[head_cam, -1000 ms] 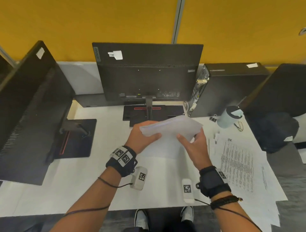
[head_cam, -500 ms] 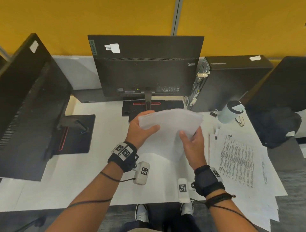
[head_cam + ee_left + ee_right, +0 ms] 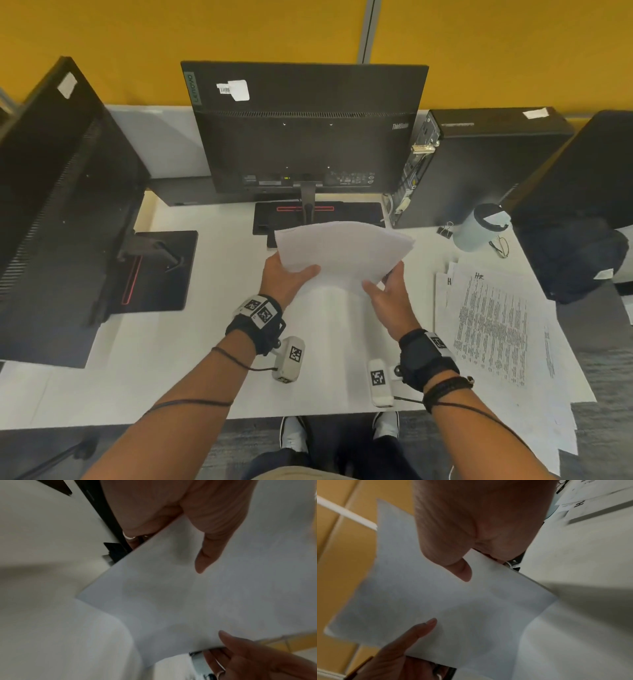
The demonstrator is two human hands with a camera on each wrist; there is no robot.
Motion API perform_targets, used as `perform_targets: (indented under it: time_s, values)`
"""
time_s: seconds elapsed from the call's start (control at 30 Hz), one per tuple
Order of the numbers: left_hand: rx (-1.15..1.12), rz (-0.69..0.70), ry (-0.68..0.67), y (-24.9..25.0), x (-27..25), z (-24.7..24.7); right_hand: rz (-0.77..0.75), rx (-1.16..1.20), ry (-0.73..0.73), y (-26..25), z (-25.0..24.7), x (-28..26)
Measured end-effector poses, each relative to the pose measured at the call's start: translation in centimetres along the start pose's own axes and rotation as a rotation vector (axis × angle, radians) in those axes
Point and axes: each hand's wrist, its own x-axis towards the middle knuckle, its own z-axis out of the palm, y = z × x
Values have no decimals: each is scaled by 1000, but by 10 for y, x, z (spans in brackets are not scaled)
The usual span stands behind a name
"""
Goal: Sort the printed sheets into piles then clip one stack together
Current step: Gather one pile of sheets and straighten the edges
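Lifted slightly flatter, sheets (image 3: 342, 250) fan beyond left hand (image 3: 286, 279) and right hand (image 3: 390, 296), both pinching them.

The head view looks steeply down from above onto a white desk (image 3: 212, 342), facing the back of a monitor (image 3: 305, 137), with both forearms reaching in from the bottom edge. The left wrist view sits very close under the left hand (image 3: 180, 511), looking along the palm at a stack of paper (image 3: 180, 595). The right wrist view is equally close under the right hand (image 3: 479, 517); all three views share the paper and both hands.
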Motion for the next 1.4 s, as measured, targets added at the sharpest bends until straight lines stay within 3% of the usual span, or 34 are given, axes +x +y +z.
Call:
perform_targets:
  time_s: [0.3, 0.57, 0.9, 1.0, 1.1, 1.27, 1.4]
  values:
    - [19, 4, 5, -20, 10, -6, 168, -189, -105, 43, 1, 8]
    - [-12, 7, 19, -31, 14, -3, 79, -161, -148, 39, 5, 15]
    - [-68, 65, 10, -22, 12, 5, -137, -17, 151, 13, 8, 14]
    - [1, 59, -32, -25, 16, 3, -168, -73, 154, 14, 4, 6]
    - [168, 2, -66, -46, 20, 0, -87, -171, 125, 35, 0, 0]
    - [324, -28, -40, -65, 26, 2, -51, -271, 119, 58, -20, 2]
    - [550, -156, -57, -87, 32, 14, 80, -360, 41, 81, -32, 7]
